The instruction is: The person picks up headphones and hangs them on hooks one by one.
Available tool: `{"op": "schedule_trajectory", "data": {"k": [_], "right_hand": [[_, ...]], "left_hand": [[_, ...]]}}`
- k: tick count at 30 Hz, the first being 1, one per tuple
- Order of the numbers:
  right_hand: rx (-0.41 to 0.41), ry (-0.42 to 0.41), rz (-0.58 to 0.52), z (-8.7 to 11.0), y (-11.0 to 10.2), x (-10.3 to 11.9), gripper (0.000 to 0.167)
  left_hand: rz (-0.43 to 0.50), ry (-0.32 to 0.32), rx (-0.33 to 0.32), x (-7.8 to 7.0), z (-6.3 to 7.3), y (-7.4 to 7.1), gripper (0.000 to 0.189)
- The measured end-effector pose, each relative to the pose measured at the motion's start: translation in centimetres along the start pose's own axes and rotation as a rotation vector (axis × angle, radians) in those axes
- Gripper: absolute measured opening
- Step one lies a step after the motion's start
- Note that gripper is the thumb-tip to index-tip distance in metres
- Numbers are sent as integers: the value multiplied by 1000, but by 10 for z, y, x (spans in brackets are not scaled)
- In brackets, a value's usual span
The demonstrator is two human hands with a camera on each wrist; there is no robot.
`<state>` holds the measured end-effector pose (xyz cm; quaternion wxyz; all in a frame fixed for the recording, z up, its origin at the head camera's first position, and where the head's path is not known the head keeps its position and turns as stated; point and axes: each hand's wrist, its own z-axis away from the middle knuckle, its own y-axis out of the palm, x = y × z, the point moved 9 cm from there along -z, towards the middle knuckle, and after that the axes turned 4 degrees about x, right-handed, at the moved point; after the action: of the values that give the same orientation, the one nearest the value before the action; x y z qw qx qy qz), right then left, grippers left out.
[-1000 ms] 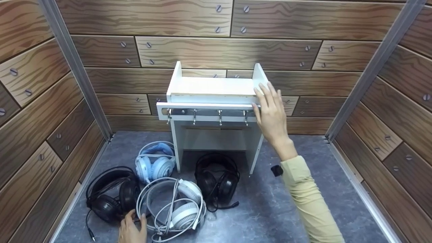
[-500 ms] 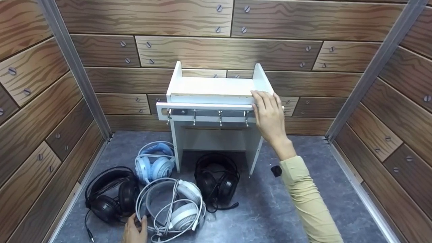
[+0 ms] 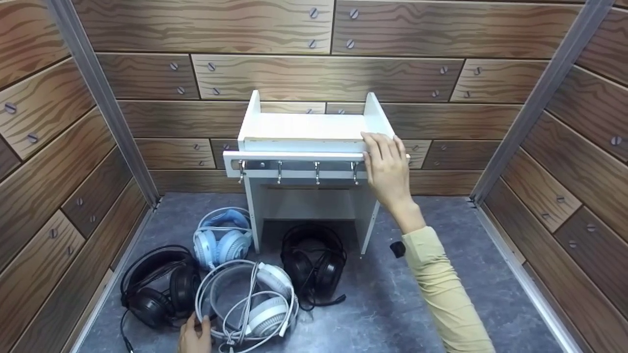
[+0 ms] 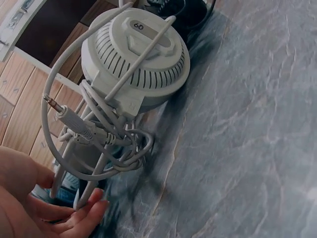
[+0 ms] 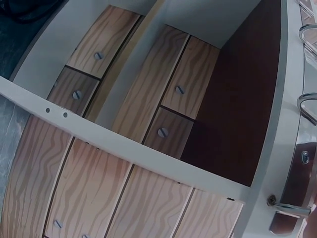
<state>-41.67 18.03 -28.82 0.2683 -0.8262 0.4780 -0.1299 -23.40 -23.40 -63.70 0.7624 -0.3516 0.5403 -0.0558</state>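
Rack [image 3: 311,126] is held by the right hand [image 3: 387,171], fingers bent over the right end of the rail [image 3: 299,172]. The white headset [image 3: 267,316] is found on the floor [image 3: 363,318] in front, its band [image 4: 93,183] pinched by the left hand [image 3: 195,337] between thumb and fingers. For good control, the rack is best braced with light, steady pressure. The band is best held squarely, and the looped cord [image 4: 134,157] with its jutting plug [image 4: 74,121] kept gathered, so that the left black headset [image 3: 151,307] is not snagged.

Bright glare on the white shelf [image 3: 310,126], shadow beneath.
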Motion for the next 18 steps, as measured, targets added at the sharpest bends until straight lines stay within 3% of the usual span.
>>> {"op": "schedule_trajectory", "data": {"k": [12,18], "right_hand": [[-18,-1,-16,0,0,1,39],[-30,3,-19,2,0,0,38]], "left_hand": [[149,-40,-57,-17,6,-11,63],[175,21,-131,-29,12,-15,53]]}}
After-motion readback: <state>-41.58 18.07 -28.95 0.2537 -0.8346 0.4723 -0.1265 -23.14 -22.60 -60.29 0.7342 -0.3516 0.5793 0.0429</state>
